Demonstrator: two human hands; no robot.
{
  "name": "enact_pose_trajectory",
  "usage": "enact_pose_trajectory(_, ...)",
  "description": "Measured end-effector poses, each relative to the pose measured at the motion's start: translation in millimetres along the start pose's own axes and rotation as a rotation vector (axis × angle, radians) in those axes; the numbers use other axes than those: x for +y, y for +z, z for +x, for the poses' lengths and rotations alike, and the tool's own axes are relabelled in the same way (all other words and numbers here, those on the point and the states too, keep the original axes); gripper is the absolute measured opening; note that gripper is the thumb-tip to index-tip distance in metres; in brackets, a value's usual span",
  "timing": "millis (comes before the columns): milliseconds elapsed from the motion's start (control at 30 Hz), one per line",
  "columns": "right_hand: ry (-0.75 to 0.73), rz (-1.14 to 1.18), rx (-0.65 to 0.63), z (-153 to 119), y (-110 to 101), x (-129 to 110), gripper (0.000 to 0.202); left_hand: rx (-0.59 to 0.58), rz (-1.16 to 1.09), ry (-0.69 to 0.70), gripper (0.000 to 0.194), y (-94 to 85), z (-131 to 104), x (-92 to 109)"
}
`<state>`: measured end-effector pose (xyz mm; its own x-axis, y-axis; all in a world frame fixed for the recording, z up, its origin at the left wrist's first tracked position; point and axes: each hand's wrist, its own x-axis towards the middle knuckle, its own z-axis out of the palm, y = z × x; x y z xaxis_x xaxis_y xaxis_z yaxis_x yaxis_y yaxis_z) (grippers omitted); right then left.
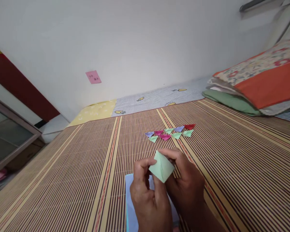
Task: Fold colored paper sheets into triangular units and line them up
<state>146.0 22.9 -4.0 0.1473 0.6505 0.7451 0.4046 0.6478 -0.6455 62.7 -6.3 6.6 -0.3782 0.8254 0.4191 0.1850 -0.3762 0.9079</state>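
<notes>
A folded piece of pale green paper (161,167), diamond-shaped with a crease down its middle, is held up between both hands. My left hand (147,193) pinches its left side with thumb and forefinger. On the opposite edge, my right hand (187,180) grips it, some of its fingers hidden behind the paper. Beneath the hands lies a stack of blue paper (131,199), partly covered by them. Farther off, several small folded paper pieces in green, pink, purple and red sit in two rows, among them a red piece (189,126) and a pink piece (165,137).
A striped bamboo mat (70,174) spreads under everything. Folded bedding (268,83) is piled at the right. Along the white wall (140,42) runs a patterned sheet (147,100), and a pink note (93,77) is stuck above it. A glass-fronted cabinet (9,135) stands at the left.
</notes>
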Motion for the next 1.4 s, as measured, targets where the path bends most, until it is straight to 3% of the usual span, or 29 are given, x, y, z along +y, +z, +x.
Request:
enact_pose_trajectory(133, -0.097, 0.089, -0.015, 3, 0, -2, 0.026, 0.026, -0.002, 0.003, 0.016, -4.6, 4, 3)
enact_pose_trajectory(267, -0.011, 0.149, -0.025, 8, -6, -6, 0.024, -0.056, -0.024, 0.036, 0.015, -12.5, 11, 2)
enact_pose_trajectory(333, 0.054, 0.183, -0.136, 12, -13, -5, 0.026, -0.092, -0.014, 0.057, 0.018, -17.7, 15, -1)
enact_pose_trajectory(467, 0.253, 0.452, -0.412, 20, -26, 2, 0.036, -0.019, 0.076, 0.088, 0.027, -25.3, 21, -10)
enact_pose_trajectory(633, 0.506, 0.501, -0.292, 21, -23, 7, 0.021, -0.043, 0.227, 0.274, 0.036, -20.6, 20, -10)
enact_pose_trajectory(767, 0.463, 0.462, -0.245, 24, -19, 5, 0.020, -0.065, 0.252, 0.349, 0.027, -11.4, 13, -7)
enact_pose_trajectory(867, 0.396, 0.419, -0.225, 26, -24, 6, 0.022, -0.094, 0.088, 0.205, 0.020, -9.7, 12, -6)
enact_pose_trajectory(1000, 0.335, 0.345, -0.214, 29, -31, 10, 0.021, -0.276, -0.192, -0.149, 0.017, -16.0, 21, -2)
enact_pose_trajectory(1133, 0.285, 0.296, -0.215, 28, -31, 9, 0.022, -0.419, -0.130, -0.335, 0.013, -18.5, 28, 2)
enact_pose_trajectory(1200, 0.380, 0.385, -0.262, 27, -29, 8, 0.020, -0.474, -0.130, -0.377, 0.016, -16.6, 28, 0)
enact_pose_trajectory(1300, 0.585, 0.640, -0.388, 24, -28, 11, 0.016, -0.448, -0.223, -0.456, 0.021, -13.4, 26, -4)
enact_pose_trajectory(1400, 0.534, 0.699, -0.436, 25, -31, 15, 0.017, -0.359, -0.270, -0.488, 0.026, -12.6, 26, -5)
